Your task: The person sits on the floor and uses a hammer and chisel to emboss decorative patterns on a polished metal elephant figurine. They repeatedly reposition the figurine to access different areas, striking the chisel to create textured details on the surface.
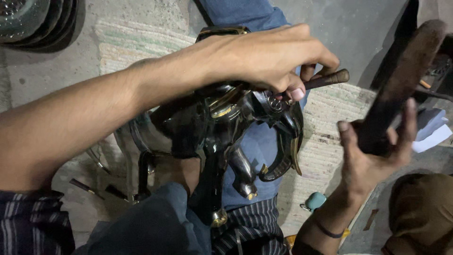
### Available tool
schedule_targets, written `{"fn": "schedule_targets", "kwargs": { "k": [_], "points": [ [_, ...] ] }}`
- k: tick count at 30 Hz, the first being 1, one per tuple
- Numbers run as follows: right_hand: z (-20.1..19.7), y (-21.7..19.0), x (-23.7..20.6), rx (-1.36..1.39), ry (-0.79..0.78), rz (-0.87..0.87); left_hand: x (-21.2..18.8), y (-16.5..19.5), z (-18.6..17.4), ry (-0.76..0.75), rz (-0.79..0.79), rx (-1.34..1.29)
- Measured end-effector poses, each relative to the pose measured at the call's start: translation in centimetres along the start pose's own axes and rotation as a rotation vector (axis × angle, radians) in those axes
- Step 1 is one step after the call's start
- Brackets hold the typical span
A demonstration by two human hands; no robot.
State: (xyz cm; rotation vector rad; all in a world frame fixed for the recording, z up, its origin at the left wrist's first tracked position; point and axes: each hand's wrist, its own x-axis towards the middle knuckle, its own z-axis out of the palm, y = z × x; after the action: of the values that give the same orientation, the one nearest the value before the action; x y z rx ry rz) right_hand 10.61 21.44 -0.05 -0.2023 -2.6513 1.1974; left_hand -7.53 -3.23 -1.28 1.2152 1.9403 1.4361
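A glossy black metal elephant figure (222, 123) with gold trim lies across my lap, its trunk (283, 158) curling down to the right. My left hand (269, 56) reaches over it from the left and pinches a thin dark tool with a brown end (330, 79), the tip pressed near the figure's head. My right hand (373, 158) is raised at the right, its fingers wrapped around the handle of a dark wooden mallet (403, 78) that points up and away from the figure.
A pale woven mat (330, 118) covers the grey floor. Stacked metal bowls (33, 19) sit at top left. Small dark tools (85, 186) lie at lower left. There is a teal object (314, 200), white paper (434, 130) and brown cloth (420, 212) at the right.
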Motion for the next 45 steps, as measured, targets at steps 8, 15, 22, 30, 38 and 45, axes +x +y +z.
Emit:
{"fn": "schedule_targets", "kwargs": {
  "k": [8,15,22,30,38,45],
  "points": [
    [-1.4,1.5,-0.2,0.267,0.061,0.01,0.0,0.4,0.3,-0.122,-0.171,0.08],
    [-0.9,-0.7,-0.1,-0.026,-0.109,0.044,0.4,0.2,0.4,-0.072,-0.005,0.117],
    [0.7,-0.2,-2.7,0.097,-0.085,0.058,1.1,0.5,0.2,-0.181,-0.071,0.058],
    [1.2,-0.3,-4.5,0.112,-0.068,0.02,1.5,1.6,0.1,-0.337,-0.105,0.069],
    [2.8,-0.8,-6.1,0.149,0.007,0.207,2.0,2.5,-0.7,-0.553,-0.094,0.129],
    [2.4,-2.3,-6.4,0.326,0.057,0.251,1.9,2.8,-0.7,-0.446,-0.132,0.14]
  ]
}}
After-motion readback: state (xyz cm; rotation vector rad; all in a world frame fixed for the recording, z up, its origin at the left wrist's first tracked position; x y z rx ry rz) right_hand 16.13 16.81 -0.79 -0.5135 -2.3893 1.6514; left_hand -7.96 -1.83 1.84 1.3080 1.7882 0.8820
